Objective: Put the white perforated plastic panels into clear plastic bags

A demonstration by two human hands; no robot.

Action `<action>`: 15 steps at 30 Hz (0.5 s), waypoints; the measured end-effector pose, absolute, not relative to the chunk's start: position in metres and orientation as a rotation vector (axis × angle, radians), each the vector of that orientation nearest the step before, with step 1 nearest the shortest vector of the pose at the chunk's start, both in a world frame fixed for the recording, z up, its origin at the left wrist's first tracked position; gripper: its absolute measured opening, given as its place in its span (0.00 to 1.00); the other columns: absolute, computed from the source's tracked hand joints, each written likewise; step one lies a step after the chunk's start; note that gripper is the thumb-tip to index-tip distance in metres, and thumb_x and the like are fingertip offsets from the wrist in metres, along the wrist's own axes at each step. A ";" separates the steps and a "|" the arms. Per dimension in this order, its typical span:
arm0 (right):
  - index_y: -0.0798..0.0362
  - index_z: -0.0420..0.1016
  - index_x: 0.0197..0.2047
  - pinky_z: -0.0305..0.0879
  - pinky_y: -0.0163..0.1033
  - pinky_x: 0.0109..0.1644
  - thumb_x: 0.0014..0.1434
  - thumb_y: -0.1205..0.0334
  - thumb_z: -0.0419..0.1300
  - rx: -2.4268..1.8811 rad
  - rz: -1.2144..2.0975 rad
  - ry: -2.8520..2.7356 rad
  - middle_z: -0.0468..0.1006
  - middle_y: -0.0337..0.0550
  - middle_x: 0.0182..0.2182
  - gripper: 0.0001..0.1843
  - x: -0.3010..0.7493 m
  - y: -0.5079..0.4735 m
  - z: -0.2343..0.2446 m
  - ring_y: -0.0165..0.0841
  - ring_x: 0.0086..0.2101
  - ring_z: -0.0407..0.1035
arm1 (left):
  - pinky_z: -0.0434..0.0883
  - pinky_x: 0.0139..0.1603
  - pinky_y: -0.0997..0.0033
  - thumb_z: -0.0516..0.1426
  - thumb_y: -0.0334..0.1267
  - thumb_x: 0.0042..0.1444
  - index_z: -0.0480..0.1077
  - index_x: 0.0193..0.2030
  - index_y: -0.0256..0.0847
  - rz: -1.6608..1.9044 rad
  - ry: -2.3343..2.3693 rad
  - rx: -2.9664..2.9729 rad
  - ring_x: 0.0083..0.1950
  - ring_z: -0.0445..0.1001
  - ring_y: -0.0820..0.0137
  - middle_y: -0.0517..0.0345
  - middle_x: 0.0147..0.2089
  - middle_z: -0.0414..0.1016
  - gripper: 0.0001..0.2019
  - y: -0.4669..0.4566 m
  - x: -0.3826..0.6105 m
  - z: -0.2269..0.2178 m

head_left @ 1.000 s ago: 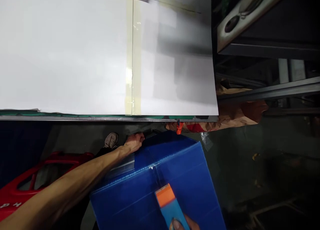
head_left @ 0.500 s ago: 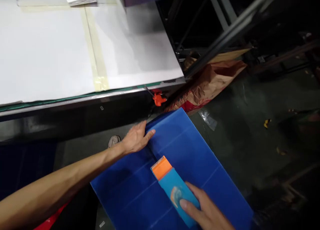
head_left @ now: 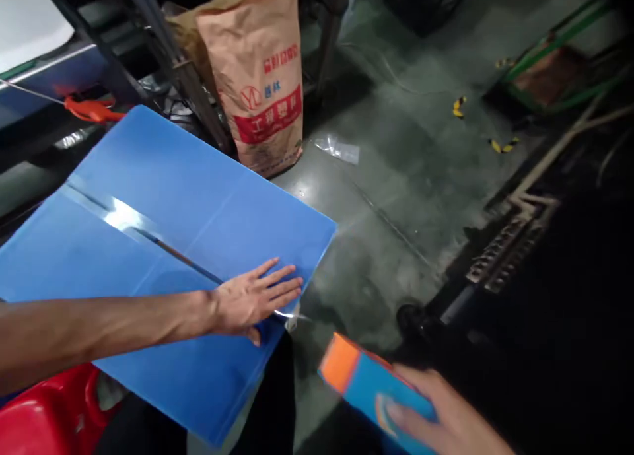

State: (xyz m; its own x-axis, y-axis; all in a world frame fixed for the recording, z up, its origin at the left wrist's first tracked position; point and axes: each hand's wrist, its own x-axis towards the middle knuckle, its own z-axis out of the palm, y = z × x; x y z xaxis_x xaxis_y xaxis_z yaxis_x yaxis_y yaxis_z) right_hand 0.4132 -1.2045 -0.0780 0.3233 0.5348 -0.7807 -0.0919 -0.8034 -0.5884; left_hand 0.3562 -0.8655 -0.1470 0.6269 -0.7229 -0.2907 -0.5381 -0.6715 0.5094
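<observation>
A blue corrugated plastic box (head_left: 173,158) lies in front of me, a seam running across its top. Clear tape (head_left: 121,214) shines over the seam's far end. My left hand (head_left: 252,296) lies flat on the box near its right edge, fingers spread. Just below those fingers, a loose end of clear tape (head_left: 290,315) sticks out past the edge. Clear of the box, at lower right, my right hand (head_left: 436,409) grips a blue and orange tape dispenser (head_left: 366,382), somewhat blurred.
Behind the box stands a brown paper sack (head_left: 262,78) with red print, beside a metal rack post (head_left: 193,98). An orange clamp-like tool (head_left: 92,109) hangs at the bench edge. A red plastic stool (head_left: 44,415) is at lower left. Dark machinery (head_left: 495,310) fills the right.
My view has swung right. My left hand has gone from the box's far edge to its right side, now flat. The tape dispenser has moved off the box top, past its right edge.
</observation>
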 end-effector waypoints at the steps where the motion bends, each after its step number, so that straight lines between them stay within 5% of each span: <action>1: 0.48 0.76 0.36 0.69 0.34 0.35 0.54 0.49 0.56 -2.003 1.507 -0.407 0.78 0.37 0.26 0.14 0.411 -1.209 -0.090 0.38 0.31 0.73 | 0.30 0.67 0.45 0.59 0.56 0.47 0.36 0.67 0.36 -0.698 -1.012 2.501 0.70 0.30 0.54 0.47 0.70 0.39 0.50 -0.872 0.358 -0.154; 7: 0.51 0.74 0.34 0.65 0.33 0.32 0.55 0.50 0.56 -1.755 1.547 -0.386 0.77 0.36 0.26 0.14 0.400 -1.227 -0.144 0.33 0.27 0.70 | 0.31 0.67 0.47 0.49 0.60 0.54 0.36 0.68 0.35 -0.767 -1.086 2.576 0.70 0.31 0.55 0.49 0.70 0.40 0.44 -0.872 0.358 -0.163; 15: 0.50 0.71 0.32 0.64 0.33 0.32 0.56 0.48 0.55 -1.709 1.586 -0.371 0.77 0.37 0.26 0.14 0.395 -1.227 -0.164 0.32 0.27 0.70 | 0.35 0.67 0.45 0.48 0.60 0.55 0.37 0.67 0.33 -0.776 -1.109 2.595 0.69 0.33 0.54 0.47 0.69 0.42 0.43 -0.881 0.361 -0.162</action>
